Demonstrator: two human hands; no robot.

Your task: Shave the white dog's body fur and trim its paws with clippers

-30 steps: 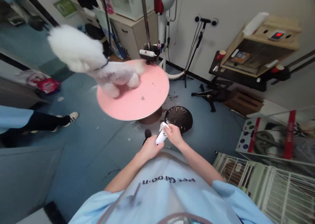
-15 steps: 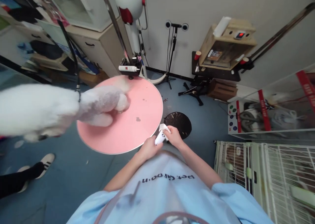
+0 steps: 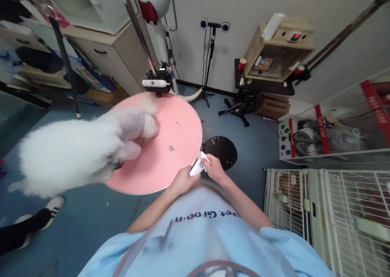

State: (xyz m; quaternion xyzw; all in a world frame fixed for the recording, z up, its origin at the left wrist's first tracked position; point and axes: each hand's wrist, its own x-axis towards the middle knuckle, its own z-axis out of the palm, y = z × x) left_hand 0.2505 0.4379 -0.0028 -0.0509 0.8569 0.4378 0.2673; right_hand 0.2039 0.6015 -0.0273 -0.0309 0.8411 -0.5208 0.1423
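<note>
**Both hands on a white clipper at the rim of the pink grooming table**

A white wire cage (image 3: 329, 212) stands at the right, low in the view; something pale and brownish shows behind its bars, too blurred to name; a wooden box shelf (image 3: 278, 49) against the wall holds small items, a packet among them, with a red-lit display on its top; a glass-fronted case (image 3: 338, 135) with red strips holds a grey tangle that cannot be told clearly; a dark round pan (image 3: 224, 151) on the blue floor lies just beyond the hands, its inside speckled.

The white clipper (image 3: 198, 167) sits between the two hands, just in front of the person's chest and at the near right rim of the round pink table (image 3: 179, 126); the left hand (image 3: 182, 181) is curled around its lower end, fingers closed on the body; the right hand (image 3: 215, 169) grips its upper end from the other side, fingers wrapped over it; the two hands nearly touch around it.

A fluffy white dog (image 3: 76, 151) stands on the left of the table, well apart from the clipper, its head hanging past the rim; a thin black lead (image 3: 65, 66) runs up from it; another person's shoe (image 3: 51, 206) shows on the floor at the lower left.
</note>
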